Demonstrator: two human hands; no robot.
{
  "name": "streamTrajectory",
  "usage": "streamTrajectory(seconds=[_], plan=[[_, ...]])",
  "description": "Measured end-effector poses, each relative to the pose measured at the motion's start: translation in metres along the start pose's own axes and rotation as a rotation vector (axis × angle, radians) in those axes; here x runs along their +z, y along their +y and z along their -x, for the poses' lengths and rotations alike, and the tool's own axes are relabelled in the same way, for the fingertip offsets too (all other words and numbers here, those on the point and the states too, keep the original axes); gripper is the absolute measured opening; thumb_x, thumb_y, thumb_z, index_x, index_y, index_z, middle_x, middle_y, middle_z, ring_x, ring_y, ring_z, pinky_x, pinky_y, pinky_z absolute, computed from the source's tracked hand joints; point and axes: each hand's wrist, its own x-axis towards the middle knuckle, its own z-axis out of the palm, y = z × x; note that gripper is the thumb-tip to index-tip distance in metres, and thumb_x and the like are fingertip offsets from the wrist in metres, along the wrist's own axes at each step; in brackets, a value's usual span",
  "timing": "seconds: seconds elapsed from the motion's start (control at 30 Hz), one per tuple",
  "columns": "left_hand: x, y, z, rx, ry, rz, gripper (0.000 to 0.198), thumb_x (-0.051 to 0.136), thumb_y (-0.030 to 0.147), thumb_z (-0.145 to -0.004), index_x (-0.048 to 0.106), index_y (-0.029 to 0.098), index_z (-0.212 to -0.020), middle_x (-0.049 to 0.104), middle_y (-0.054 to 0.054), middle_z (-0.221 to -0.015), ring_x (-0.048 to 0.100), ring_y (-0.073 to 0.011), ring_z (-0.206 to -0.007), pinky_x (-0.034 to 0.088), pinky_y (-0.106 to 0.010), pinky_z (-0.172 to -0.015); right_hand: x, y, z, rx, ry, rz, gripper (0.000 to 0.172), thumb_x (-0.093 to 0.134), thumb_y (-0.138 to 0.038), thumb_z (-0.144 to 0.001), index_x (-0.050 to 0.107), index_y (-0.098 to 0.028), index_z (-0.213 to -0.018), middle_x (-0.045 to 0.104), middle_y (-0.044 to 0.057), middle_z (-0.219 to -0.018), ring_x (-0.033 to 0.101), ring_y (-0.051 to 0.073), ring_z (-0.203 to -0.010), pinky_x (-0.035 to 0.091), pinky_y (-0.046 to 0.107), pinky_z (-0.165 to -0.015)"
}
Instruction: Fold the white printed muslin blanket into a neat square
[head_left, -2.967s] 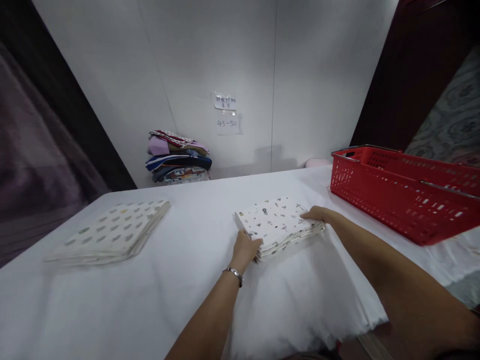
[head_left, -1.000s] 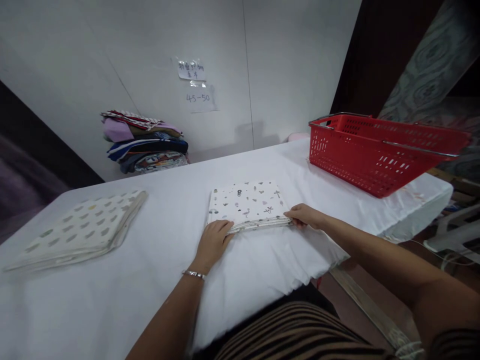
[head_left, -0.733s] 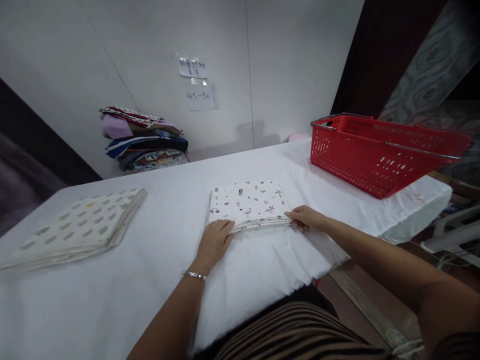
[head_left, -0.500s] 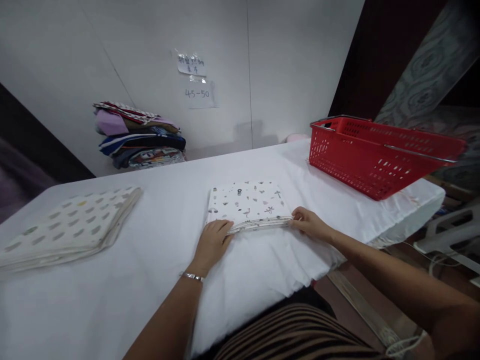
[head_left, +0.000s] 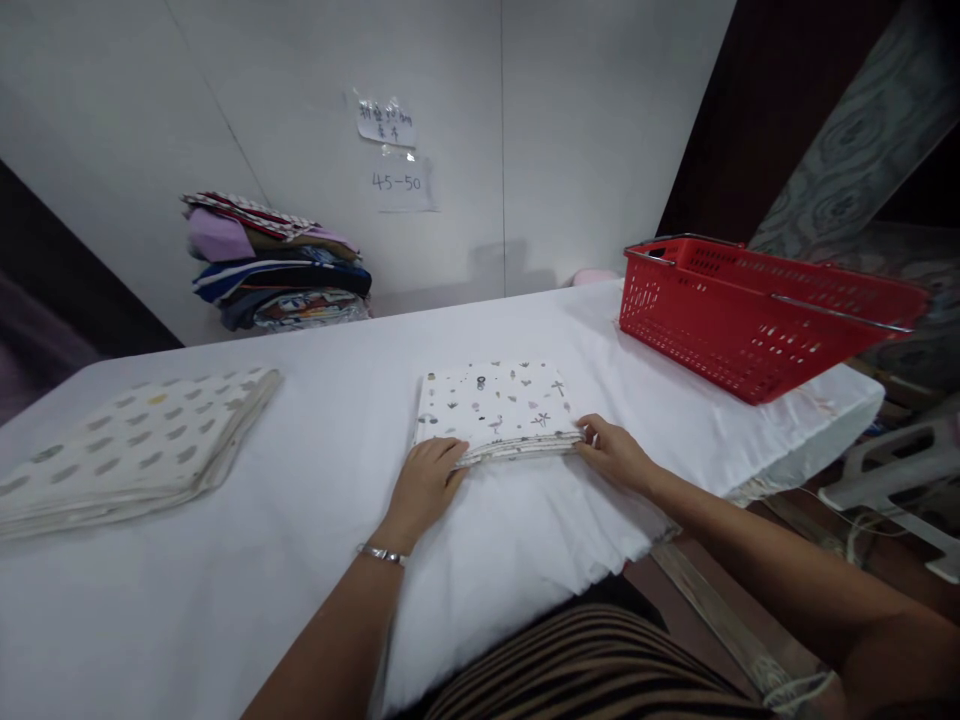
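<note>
A folded white cloth (head_left: 495, 402) printed with small palms, a flamingo and other motifs lies on the white-covered table (head_left: 337, 420) in front of me. At its near left corner my left hand (head_left: 429, 480) grips the folded edge, fingers on top and thumb at the front. My right hand (head_left: 611, 452) pinches the near right corner between thumb and fingers. The stacked layers show along the near edge between both hands. Farther left lies another folded cloth (head_left: 150, 440), off-white with grey leaf-like spots, which neither hand touches.
A red plastic basket (head_left: 697, 320) with metal handles stands at the table's right end. Behind the table's far edge is a pile of folded fabrics (head_left: 277, 265) against the wall. Two paper notes (head_left: 405, 185) hang on the wall. A white plastic stool (head_left: 900, 490) is at the right.
My right hand has shifted very slightly left along the cloth's corner. Both hands keep their grip, and the cloth stays in place; the view has moved a little.
</note>
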Motion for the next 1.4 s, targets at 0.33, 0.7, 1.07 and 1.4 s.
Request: streamTrajectory(seconds=[0.33,0.7,1.07,1.4], plan=[[0.002,-0.002,0.001,0.003,0.022,0.017,0.026,0.049,0.023,-0.086,0.057,0.021,-0.111,0.06,-0.006,-0.109,0.053,-0.0207,-0.101,0.042,-0.04,-0.09,0.005,-0.009,-0.005,0.054,0.095,0.212,0.015,0.043,-0.022,-0.081,0.053,-0.022,-0.093,0.06,0.0,-0.077,0.052,0.014,-0.068,0.03,0.024,-0.059],[-0.003,0.002,0.003,-0.059,0.035,-0.009,0.02,0.05,0.024,-0.086,0.062,0.023,-0.102,0.062,-0.006,-0.102,0.052,-0.022,-0.1,0.042,-0.041,-0.088,0.013,0.01,0.0,0.07,0.054,0.211,0.019,0.04,-0.026,-0.083,0.051,-0.022,-0.098,0.058,-0.001,-0.067,0.052,0.016,-0.062,0.03,0.025,-0.055],[-0.017,0.003,0.005,-0.193,0.141,0.166,0.022,0.047,0.035,-0.089,0.065,0.022,-0.092,0.065,-0.004,-0.097,0.057,-0.0178,-0.094,0.045,-0.038,-0.086,-0.004,0.004,0.004,-0.151,0.072,0.263,0.031,0.042,-0.036,-0.084,0.058,-0.023,-0.108,0.062,0.007,-0.098,0.058,0.022,-0.09,0.045,0.034,-0.074],[-0.01,-0.001,-0.036,-0.481,-0.257,-0.001,0.052,0.038,0.045,-0.089,0.041,0.015,-0.131,0.027,-0.012,-0.147,0.018,-0.0265,-0.137,0.022,-0.046,-0.108,0.032,-0.029,-0.048,-0.26,-0.167,0.338,0.065,0.032,-0.06,-0.087,0.031,-0.023,-0.141,0.026,0.008,-0.147,0.017,0.028,-0.136,0.018,0.05,-0.109]])
